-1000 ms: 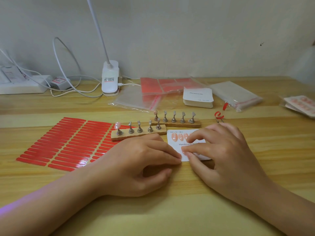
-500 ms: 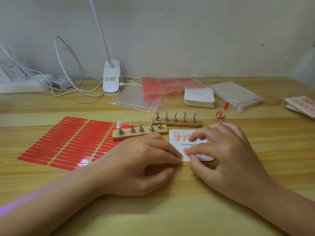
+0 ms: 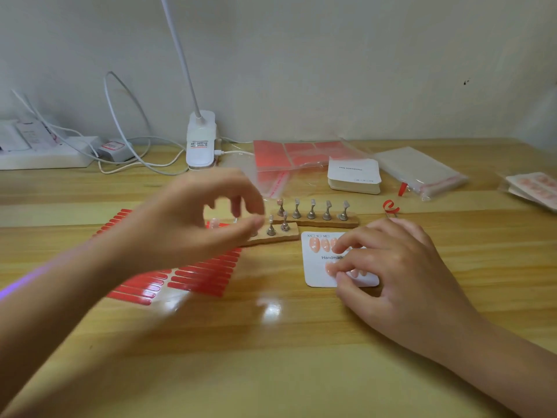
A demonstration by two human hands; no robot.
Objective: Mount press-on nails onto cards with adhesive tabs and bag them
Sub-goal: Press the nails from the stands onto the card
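Pale wood worktop (image 3: 271, 357) carried my white card (image 3: 316, 267), where my right hand (image 3: 398, 267) pressed curled fingertips onto pink nails (image 3: 319, 245). My blurred left hand (image 3: 193, 224) hovered, loosely curled and apparently empty, over the nearer nail stand (image 3: 280, 233).

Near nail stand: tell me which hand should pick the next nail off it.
Left, likely. The left hand hovers blurred over the near nail stand, fingers curled above its pegs, while the right hand presses on the card and would have to let go.
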